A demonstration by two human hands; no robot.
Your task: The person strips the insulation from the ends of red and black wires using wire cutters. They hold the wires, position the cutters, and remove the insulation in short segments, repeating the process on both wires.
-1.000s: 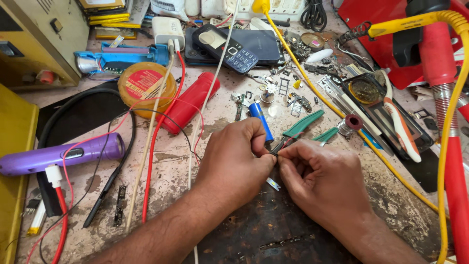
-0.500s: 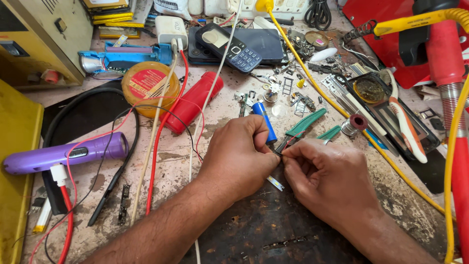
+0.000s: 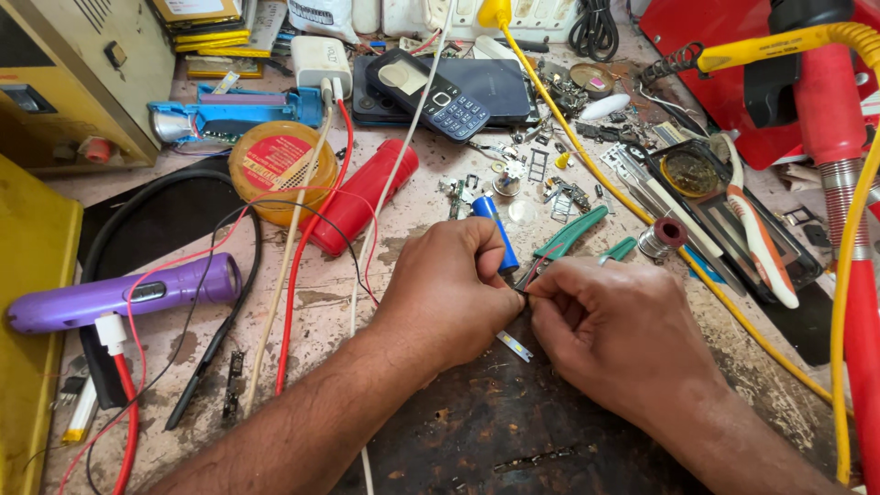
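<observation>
My left hand and my right hand meet fingertip to fingertip above the worn workbench. Both pinch the end of the thin red and black wires, which run under my left hand; the pinched end itself is hidden by the fingers. Just below the fingertips a small white strip piece lies on the bench. A blue cylinder sticks out behind my left hand. Green-handled pliers lie just beyond my right hand.
A red cylinder, a yellow round tin and a purple tool lie at the left. A keypad phone, small metal parts, a solder spool and a yellow cable fill the back and right.
Both hands stay pinched together at the same spot on the bench. Only the view has shifted slightly.
</observation>
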